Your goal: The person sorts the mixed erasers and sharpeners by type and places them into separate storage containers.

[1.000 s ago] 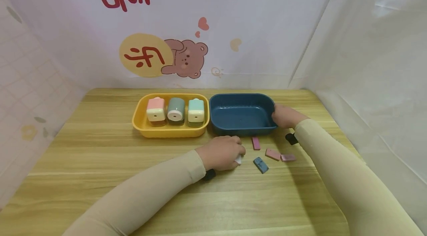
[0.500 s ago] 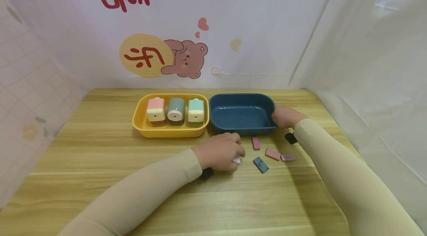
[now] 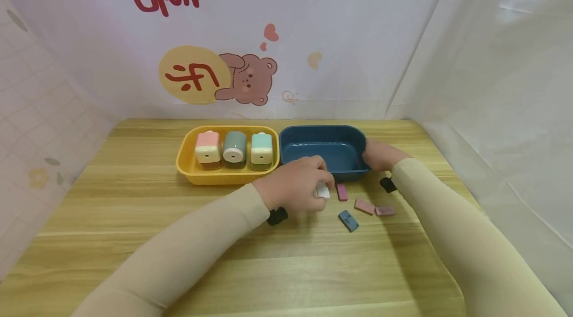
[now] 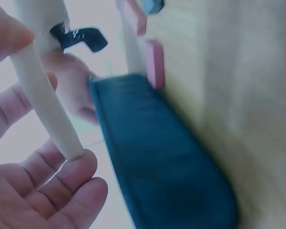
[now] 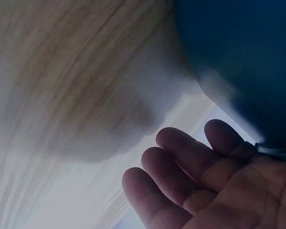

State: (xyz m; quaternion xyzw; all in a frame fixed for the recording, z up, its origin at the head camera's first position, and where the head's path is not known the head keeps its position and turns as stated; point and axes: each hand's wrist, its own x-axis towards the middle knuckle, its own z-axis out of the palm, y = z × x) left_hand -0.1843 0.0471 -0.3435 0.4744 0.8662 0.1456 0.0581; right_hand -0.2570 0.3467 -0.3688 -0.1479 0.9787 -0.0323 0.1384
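My left hand (image 3: 293, 185) pinches a small white eraser (image 3: 322, 191) between thumb and fingers, just in front of the blue bin (image 3: 329, 154). Seen in the left wrist view, the eraser (image 4: 50, 105) is a pale slab held edge-on above the table, beside the bin. My right hand (image 3: 380, 155) holds the bin's right end. In the right wrist view, its fingers (image 5: 176, 143) lie outside the bin wall with the rim near the base of the index finger; the thumb is hidden. Nothing is visible inside the bin.
Left of the blue bin, a yellow bin (image 3: 185, 166) holds three pencil sharpeners: pink (image 3: 208, 150), grey (image 3: 235, 149) and mint (image 3: 261, 151). Several erasers lie on the wooden table (image 3: 313, 267): a magenta one (image 3: 342, 192), pink ones (image 3: 364, 206) and a blue one (image 3: 348, 220).
My left hand has lifted the white eraser from the table and carried it up and away from me, towards the blue bin. The right hand stays at the bin's end.
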